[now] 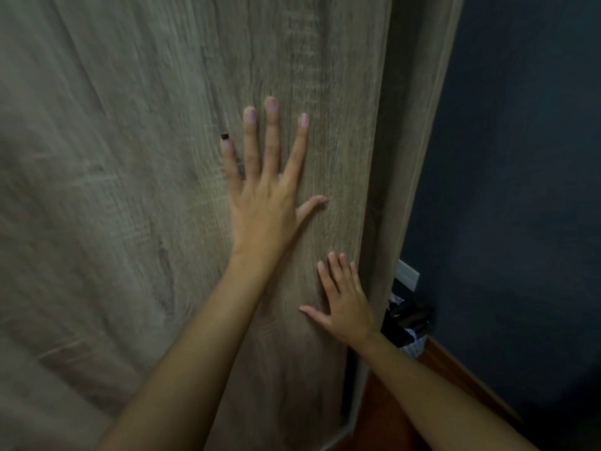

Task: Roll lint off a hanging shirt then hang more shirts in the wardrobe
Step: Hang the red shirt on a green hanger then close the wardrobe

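left hand point(263, 203) and right hand point(344, 304), both spread wide and empty, press flat on the wardrobe door point(130, 157).

A: Any writing for us to log here?

B: None that we can read. The wardrobe door point(146, 190) shows only wood grain, no label or number.

A: The white plate point(408, 274) low on the blue wall point(520, 157)?

B: Blank as far as we can tell. The dark clutter point(408, 317) beneath it is too dim and blurred to read.
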